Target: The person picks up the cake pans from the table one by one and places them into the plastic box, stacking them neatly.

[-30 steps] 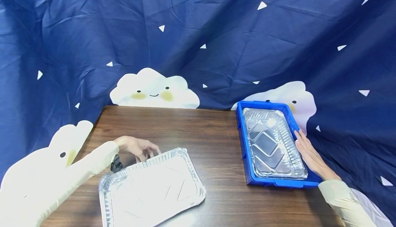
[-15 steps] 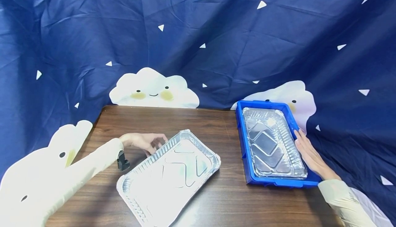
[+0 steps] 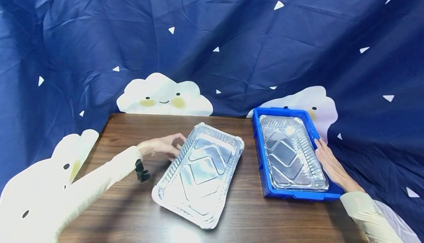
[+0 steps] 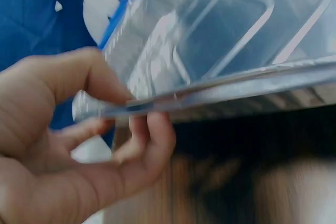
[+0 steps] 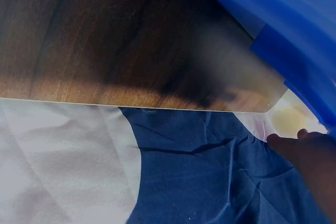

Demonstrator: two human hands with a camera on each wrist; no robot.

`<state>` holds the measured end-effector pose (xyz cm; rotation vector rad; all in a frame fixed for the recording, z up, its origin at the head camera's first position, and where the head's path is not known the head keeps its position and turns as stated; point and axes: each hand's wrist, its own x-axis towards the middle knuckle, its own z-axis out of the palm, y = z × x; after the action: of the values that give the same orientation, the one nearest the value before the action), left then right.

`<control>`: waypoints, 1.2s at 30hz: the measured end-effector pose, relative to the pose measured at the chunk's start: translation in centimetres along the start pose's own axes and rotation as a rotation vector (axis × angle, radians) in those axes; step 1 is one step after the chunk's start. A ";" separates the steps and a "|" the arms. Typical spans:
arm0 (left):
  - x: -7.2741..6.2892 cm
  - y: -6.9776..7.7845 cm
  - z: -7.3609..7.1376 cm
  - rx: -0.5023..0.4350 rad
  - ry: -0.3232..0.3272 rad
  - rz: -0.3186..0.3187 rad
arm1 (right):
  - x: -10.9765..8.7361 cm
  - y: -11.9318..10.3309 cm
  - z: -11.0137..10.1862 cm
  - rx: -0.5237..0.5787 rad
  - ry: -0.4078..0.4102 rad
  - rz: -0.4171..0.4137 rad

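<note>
A rectangular aluminium foil tray (image 3: 203,169) is held tilted over the table, left of a blue plastic bin (image 3: 261,162). My left hand (image 3: 162,146) pinches its long left rim; in the left wrist view the thumb and curled fingers (image 4: 157,140) grip the rim from both faces. A second foil tray (image 3: 285,154) lies inside the blue bin. My right hand (image 3: 332,165) rests along the bin's right side with fingers straight. In the right wrist view only part of that hand (image 5: 310,161) shows, close to the blue wall.
The brown wooden table (image 3: 149,125) runs up to a dark blue cloth backdrop (image 3: 232,33) printed with clouds and triangles. The bin stands at the table's right side. A small black device (image 3: 141,171) is strapped to the left wrist.
The left hand has moved right and slightly away, carrying the foil tray toward the bin and turning it so its long side lines up more with the bin. The right hand stays put.
</note>
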<state>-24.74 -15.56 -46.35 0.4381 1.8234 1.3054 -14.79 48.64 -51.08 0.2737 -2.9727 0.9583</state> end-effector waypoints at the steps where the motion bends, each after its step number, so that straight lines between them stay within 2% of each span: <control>1: 0.2 0.3 0.2 -0.015 0.023 -0.001 | 0.0 0.0 0.0 0.000 -0.002 0.001; 11: 2.2 4.1 2.5 -0.163 0.146 0.021 | 0.0 -0.1 -0.1 0.003 -0.007 0.008; 19: 4.6 7.5 5.0 -0.294 0.235 -0.037 | -0.1 -0.1 0.2 0.005 -0.006 0.014; 26: 6.5 9.0 6.6 -0.385 0.306 -0.035 | 0.0 -0.3 -0.1 0.008 -0.009 0.021; 36: 9.3 10.7 9.0 -0.422 0.354 -0.011 | -0.2 -0.4 -0.1 0.022 -0.009 0.028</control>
<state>-25.12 0.56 -41.70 -0.0356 1.7513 1.7934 -14.56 48.41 -50.77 0.2388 -2.9836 0.9961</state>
